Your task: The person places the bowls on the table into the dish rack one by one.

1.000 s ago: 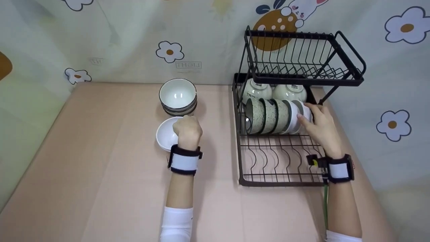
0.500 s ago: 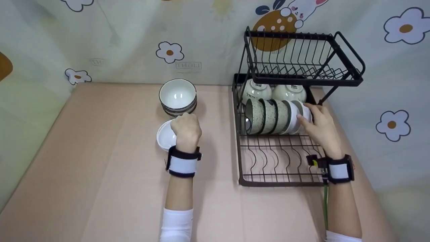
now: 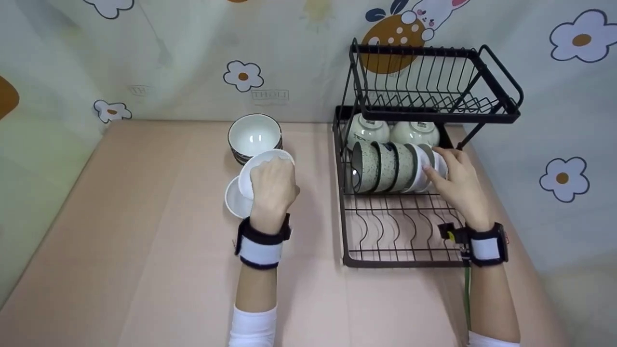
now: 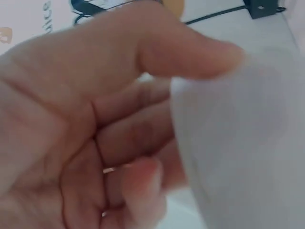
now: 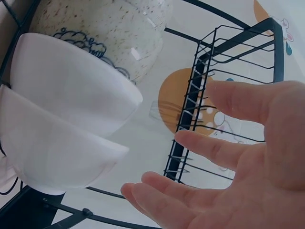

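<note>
My left hand [image 3: 273, 190] grips a white bowl [image 3: 260, 159] above the table. In the left wrist view the thumb lies on this bowl [image 4: 243, 143], which is blurred. Partly under it, a second white bowl [image 3: 234, 198] rests on the table. My right hand [image 3: 460, 190] is at the rack's right side, beside two white bowls [image 3: 422, 169] standing on edge. In the right wrist view its fingers [image 5: 205, 145] are spread and look apart from the white bowls [image 5: 71, 86]. Several speckled bowls [image 3: 368, 166] stand left of those.
A stack of dark-rimmed bowls [image 3: 254, 135] stands behind the held bowl. The black two-tier dish rack [image 3: 405, 263] occupies the right; its upper tier [image 3: 438, 116] overhangs two upturned bowls [image 3: 368, 132] at the back. Behind the pink table [image 3: 120, 241] hangs a patterned curtain [image 3: 183, 58].
My left hand has drawn back slightly towards me and raised a white bowl into view, tilted over the other one. My right hand has hardly moved.
</note>
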A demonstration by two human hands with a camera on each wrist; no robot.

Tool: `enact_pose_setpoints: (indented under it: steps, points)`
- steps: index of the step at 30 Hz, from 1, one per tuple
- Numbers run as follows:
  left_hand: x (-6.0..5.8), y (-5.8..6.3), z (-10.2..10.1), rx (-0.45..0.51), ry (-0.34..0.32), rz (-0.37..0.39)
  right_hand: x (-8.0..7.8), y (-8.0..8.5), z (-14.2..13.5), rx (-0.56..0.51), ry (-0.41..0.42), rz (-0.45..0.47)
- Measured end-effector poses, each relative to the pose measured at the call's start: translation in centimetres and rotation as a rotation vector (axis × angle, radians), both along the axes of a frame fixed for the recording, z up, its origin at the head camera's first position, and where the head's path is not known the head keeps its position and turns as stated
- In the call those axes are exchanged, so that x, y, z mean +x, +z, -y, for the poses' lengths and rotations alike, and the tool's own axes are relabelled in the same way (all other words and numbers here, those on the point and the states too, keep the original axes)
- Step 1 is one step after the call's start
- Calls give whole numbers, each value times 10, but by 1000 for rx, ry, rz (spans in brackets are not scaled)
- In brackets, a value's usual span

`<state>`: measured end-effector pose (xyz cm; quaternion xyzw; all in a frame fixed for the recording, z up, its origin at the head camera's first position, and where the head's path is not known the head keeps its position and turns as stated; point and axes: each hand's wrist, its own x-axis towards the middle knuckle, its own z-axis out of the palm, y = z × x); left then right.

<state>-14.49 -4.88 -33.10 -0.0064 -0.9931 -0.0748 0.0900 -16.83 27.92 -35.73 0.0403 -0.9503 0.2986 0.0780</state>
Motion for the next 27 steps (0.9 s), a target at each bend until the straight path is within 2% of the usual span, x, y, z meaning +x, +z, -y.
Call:
enact_pose_setpoints:
  steps: [4,10,14,18,20,22,25,27]
  points:
    - [5,5,-4,21,-114,-35,2,0,6,10,18,-27]
    - [9,7,-13,46,-336,-89,4,-3,18,-25,72,-61]
    - [12,7,-22,50,-498,-161,5,-3,26,-88,110,-22]
    - [15,6,-35,2,-629,-259,8,-1,34,-124,129,42]
    - [16,5,-41,-30,-668,-296,9,0,38,-184,151,91]
    - [17,3,-48,-70,-691,-314,10,1,41,-294,184,158]
    - [18,2,-56,-128,-708,-326,11,1,45,-478,241,249]
    - [20,2,-60,-169,-715,-340,11,0,47,-564,281,294]
